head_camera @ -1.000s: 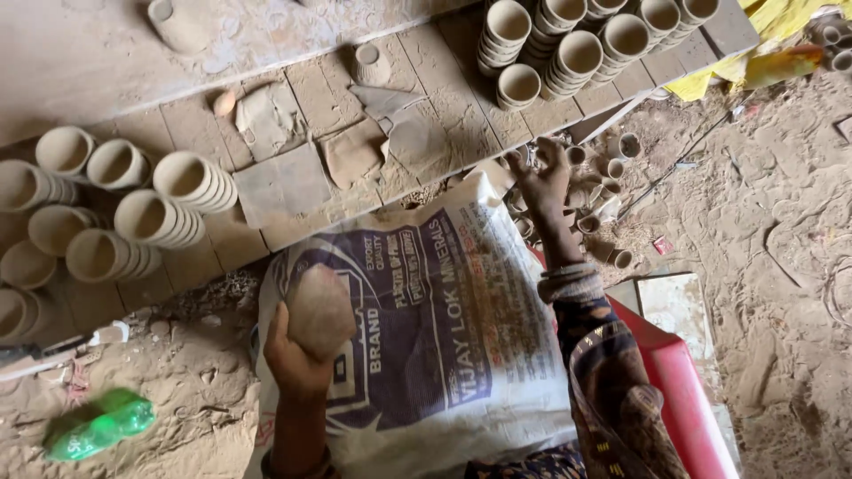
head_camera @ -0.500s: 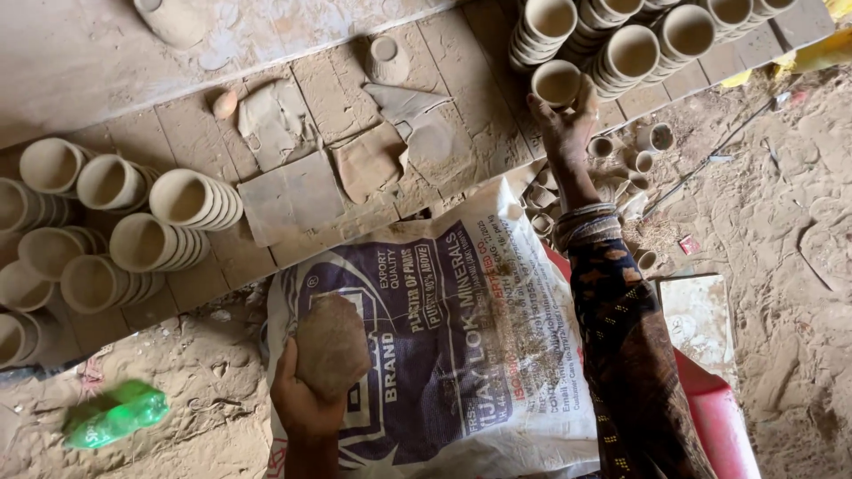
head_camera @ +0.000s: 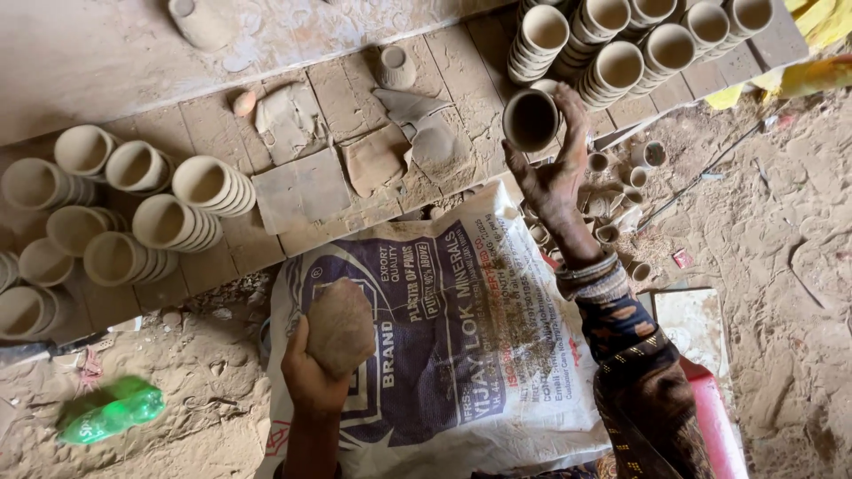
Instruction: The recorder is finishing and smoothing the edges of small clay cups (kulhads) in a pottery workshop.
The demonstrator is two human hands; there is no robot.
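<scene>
My left hand (head_camera: pixel 312 377) holds a brown lump of clay (head_camera: pixel 341 326) over a printed white and blue sack (head_camera: pixel 461 337). My right hand (head_camera: pixel 552 173) reaches up to the wooden board and grips a small raw clay cup (head_camera: pixel 531 120) at the near end of the stacked cups (head_camera: pixel 612 66). Bangles and a patterned dark sleeve cover that forearm.
Rows of nested clay cups (head_camera: pixel 133 213) lie on the plank board (head_camera: pixel 302 191) at left, more stacks at top right. Clay scraps (head_camera: pixel 377 160) and a lone cup (head_camera: pixel 392 66) sit mid-board. Small pots (head_camera: pixel 621 177) lie on the dirt. A green bottle (head_camera: pixel 111 410) lies lower left.
My right hand has moved up from the small pots on the ground to the stacked cups and closed on one cup. The left hand still holds the clay lump.
</scene>
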